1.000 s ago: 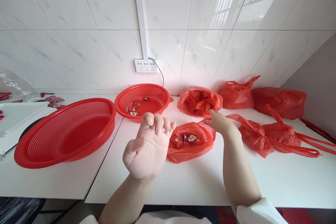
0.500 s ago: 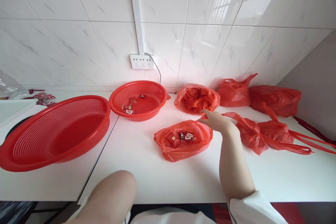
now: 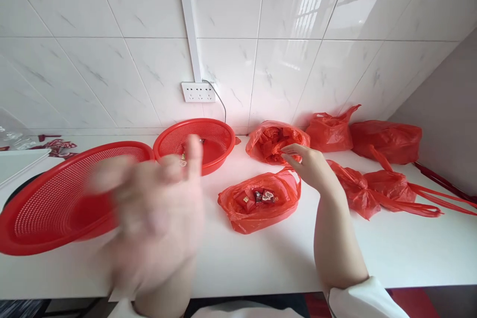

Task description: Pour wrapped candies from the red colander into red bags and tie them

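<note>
My left hand is raised in front of the large red colander and is blurred by motion. Its fingers look apart, and nothing shows in them. My right hand hovers at the right edge of an open red plastic bag stuffed with crumpled red plastic. Its thumb and forefinger are parted, with nothing visible between them. Just below the fingertips is the handle of a second open red plastic bag. Several small red wrapped sweets lie inside this front bag.
At left stands a large red colander; a smaller red colander with a few sweets is behind my left hand. Tied red bags and fuller red bags sit at right. A power socket is on the tiled wall.
My left hand has swung up from the table's front edge into view before the large colander. My right hand has risen slightly, its thumb and forefinger now apart above the front bag's handle.
</note>
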`<state>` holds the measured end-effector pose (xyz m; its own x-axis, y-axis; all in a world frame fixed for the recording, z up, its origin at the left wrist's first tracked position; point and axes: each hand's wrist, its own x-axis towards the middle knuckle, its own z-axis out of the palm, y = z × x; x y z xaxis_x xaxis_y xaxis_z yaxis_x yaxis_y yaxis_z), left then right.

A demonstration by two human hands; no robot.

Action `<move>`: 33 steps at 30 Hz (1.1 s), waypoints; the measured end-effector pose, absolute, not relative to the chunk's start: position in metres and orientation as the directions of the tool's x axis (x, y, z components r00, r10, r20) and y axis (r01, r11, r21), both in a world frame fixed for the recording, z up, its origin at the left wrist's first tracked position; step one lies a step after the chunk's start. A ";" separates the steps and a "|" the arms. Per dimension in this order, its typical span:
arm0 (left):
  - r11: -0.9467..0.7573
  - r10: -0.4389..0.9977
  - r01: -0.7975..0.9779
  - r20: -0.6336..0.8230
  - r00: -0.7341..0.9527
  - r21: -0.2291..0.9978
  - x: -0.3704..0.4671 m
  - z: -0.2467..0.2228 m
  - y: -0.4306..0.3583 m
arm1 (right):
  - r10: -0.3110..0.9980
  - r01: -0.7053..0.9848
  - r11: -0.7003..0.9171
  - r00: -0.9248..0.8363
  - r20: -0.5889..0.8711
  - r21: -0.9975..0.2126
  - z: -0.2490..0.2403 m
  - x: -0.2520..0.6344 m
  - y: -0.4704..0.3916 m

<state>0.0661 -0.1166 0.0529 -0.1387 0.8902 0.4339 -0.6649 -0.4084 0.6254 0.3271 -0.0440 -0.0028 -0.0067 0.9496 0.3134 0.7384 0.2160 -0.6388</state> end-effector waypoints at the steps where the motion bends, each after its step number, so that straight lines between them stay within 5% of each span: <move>1: -0.410 0.879 -0.676 0.463 -0.114 0.612 0.072 0.054 -0.113 | 0.927 0.615 0.319 -0.042 0.373 -0.722 0.006 0.316 -0.054; 5: -0.268 0.874 -0.722 0.476 0.096 0.638 0.096 0.042 -0.101 | 0.849 0.007 0.483 -0.251 0.466 -0.876 0.034 0.268 -0.093; 11: -0.019 0.889 -0.720 0.341 0.306 0.694 0.105 0.024 -0.095 | 0.831 -0.256 0.391 -0.316 0.458 -0.884 0.028 0.232 -0.104; 20: 0.200 0.887 -0.758 0.214 0.409 0.621 0.104 0.020 -0.086 | 0.860 -0.180 0.367 -0.307 0.407 -0.913 0.024 0.232 -0.099; 33: 0.198 0.894 -0.782 0.219 0.392 0.591 0.105 0.015 -0.082 | 0.883 -0.038 0.416 -0.222 0.414 -0.908 0.024 0.232 -0.097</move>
<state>0.1052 -0.0818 0.0155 0.3920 0.8936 0.2187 -0.7818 0.1983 0.5912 0.2317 -0.0972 0.0244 -0.2223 0.8828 0.4139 -0.0378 0.4164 -0.9084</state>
